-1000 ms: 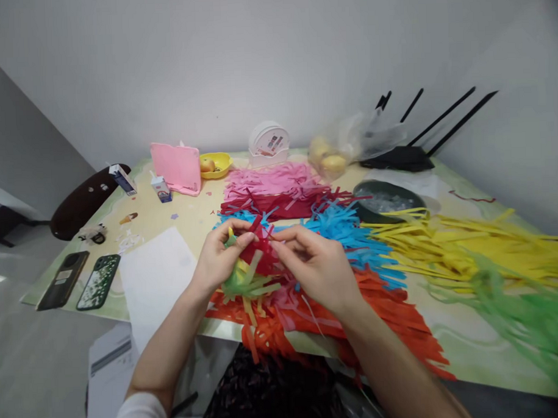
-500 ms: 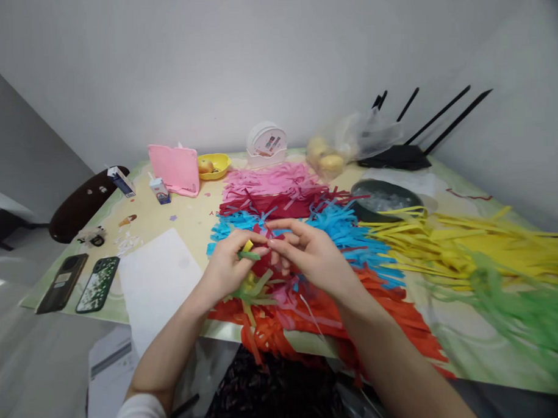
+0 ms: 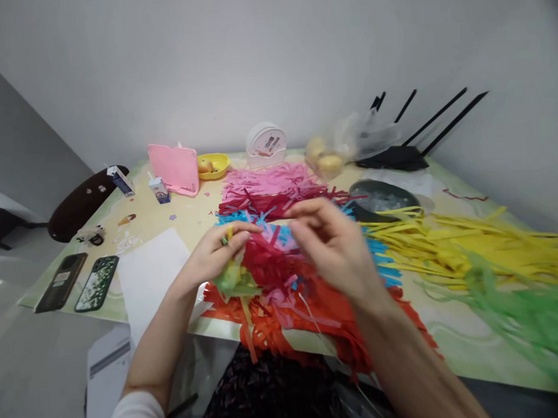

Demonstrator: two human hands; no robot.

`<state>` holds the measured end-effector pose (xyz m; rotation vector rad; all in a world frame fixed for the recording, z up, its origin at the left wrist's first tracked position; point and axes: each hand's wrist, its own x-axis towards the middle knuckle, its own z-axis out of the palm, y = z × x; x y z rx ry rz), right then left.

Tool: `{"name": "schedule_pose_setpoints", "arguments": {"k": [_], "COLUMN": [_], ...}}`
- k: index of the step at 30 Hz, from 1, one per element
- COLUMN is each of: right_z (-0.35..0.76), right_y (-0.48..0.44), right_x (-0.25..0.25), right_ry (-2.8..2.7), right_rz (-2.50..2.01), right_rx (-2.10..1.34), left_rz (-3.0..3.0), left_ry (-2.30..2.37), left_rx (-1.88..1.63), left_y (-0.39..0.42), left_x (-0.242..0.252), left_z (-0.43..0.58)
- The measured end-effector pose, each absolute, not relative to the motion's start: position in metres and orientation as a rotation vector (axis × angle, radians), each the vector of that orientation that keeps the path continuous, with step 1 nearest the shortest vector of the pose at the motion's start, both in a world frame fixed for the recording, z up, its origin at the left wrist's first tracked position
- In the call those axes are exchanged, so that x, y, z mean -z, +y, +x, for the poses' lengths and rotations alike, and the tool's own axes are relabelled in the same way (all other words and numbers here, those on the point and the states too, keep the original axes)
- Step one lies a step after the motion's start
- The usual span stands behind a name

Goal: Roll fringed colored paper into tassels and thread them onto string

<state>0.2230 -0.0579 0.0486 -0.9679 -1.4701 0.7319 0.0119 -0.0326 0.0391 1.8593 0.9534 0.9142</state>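
Nearest the person, dark patterned cloth (image 3: 267, 386) shows below the table (image 3: 183, 215) edge. Orange strips (image 3: 319, 320) hang over that edge. Just above them the left hand (image 3: 214, 257) pinches a bundle (image 3: 265, 264) of red, green and yellow strips between thumb and fingertips, with the loose ends falling toward the orange strips. The right hand (image 3: 335, 243) hovers at the bundle's right side with its fingers bent. It is blurred, so I cannot tell whether it grips anything. The bundle sits between the two hands, above the front middle of the table.

Left of the left hand lies a white sheet (image 3: 148, 274), and beyond it two phones (image 3: 62, 280) lie side by side near the left edge. To the right, green strips (image 3: 515, 310) and yellow strips (image 3: 467, 239) spread over the table. Blue strips (image 3: 379, 257) show behind the right hand. Farther back come red strips (image 3: 255, 204), then pink strips (image 3: 269, 179), with a dark bowl (image 3: 383, 199) to their right. Along the wall stand two cartons (image 3: 160, 190), a pink stand (image 3: 174, 169), a yellow bowl (image 3: 213, 165), a round white box (image 3: 266, 142), a bag of fruit (image 3: 336, 152) and a black router (image 3: 396, 159).
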Motion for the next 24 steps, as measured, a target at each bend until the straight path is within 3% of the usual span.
{"name": "schedule_pose_setpoints", "arguments": {"k": [6, 14, 24], "right_z": [0.197, 0.205, 0.199], "right_y": [-0.056, -0.055, -0.064], "right_x": [-0.06, -0.046, -0.034], "right_ry": [-1.93, -1.628, -1.539], "right_rz": [-0.863, -1.075, -1.009], "right_rx": [-0.804, -0.75, -1.011], "left_rz": [1.772, 1.455, 1.178], "left_ry": [0.833, 1.006, 0.919], "left_rx": [-0.895, -1.164, -1.193], "left_y": [-0.042, -0.047, -0.051], "left_x": [-0.042, -0.026, -0.023], "left_z": [0.024, 0.016, 0.018]}}
